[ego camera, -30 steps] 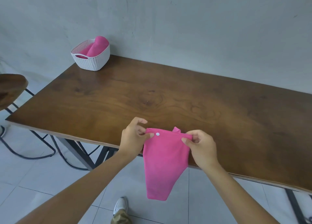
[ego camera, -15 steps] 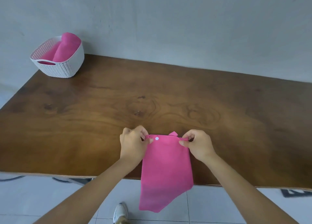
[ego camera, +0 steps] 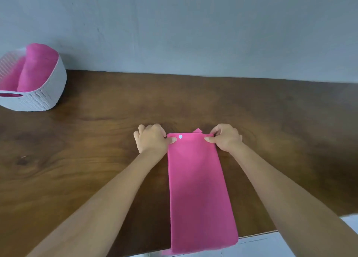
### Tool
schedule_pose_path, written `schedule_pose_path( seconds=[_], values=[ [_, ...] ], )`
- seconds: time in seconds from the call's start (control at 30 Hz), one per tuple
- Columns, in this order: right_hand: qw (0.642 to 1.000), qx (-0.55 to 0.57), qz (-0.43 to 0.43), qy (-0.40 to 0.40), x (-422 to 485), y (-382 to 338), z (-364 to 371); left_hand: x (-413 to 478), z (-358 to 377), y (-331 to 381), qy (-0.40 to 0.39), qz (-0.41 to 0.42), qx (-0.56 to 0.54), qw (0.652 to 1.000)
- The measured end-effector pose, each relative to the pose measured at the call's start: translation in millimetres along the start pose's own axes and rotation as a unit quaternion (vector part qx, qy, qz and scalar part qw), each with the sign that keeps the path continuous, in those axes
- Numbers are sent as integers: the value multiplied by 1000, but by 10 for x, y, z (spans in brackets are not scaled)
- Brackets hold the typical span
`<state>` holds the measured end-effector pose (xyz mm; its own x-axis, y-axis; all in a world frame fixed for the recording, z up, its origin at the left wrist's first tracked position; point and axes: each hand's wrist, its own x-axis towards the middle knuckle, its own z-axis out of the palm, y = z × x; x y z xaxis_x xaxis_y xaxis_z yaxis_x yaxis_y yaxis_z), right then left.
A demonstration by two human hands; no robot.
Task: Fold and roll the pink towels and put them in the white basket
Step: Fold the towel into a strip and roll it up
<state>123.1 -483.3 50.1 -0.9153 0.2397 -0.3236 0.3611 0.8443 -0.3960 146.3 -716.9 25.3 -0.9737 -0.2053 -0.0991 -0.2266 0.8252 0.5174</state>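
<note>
Pinching the far corners of the pink towel [ego camera: 197,189] on the table [ego camera: 93,140] with left hand [ego camera: 152,140] and right hand [ego camera: 225,138].

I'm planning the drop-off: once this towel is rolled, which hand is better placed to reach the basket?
Probably left. The basket stands far left on the table, the side where the left hand pinches the towel; the right hand, on the other corner, would have to cross over.

Open tabletop [ego camera: 100,140] stretch from towel [ego camera: 197,189] to basket [ego camera: 50,90]; basket seemingly half-filled with rolls [ego camera: 36,68].
</note>
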Motion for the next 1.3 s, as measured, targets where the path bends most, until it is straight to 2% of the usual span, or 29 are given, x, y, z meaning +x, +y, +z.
schedule_pose_path(
  seconds=[0.33,0.83,1.0,1.3],
  values=[
    [1000,-13,26,3,778,-337,-173,889,112,239,12,-21,32,999],
    [999,-17,-23,30,2147,-713,-319,2081,169,653,54,-92,18,994],
    [998,-39,-32,49,2547,-825,-307,2447,198,713,66,-107,62,990],
    [995,-9,-28,99,2925,-912,-213,2725,230,769,114,-136,143,974]
  ],
)
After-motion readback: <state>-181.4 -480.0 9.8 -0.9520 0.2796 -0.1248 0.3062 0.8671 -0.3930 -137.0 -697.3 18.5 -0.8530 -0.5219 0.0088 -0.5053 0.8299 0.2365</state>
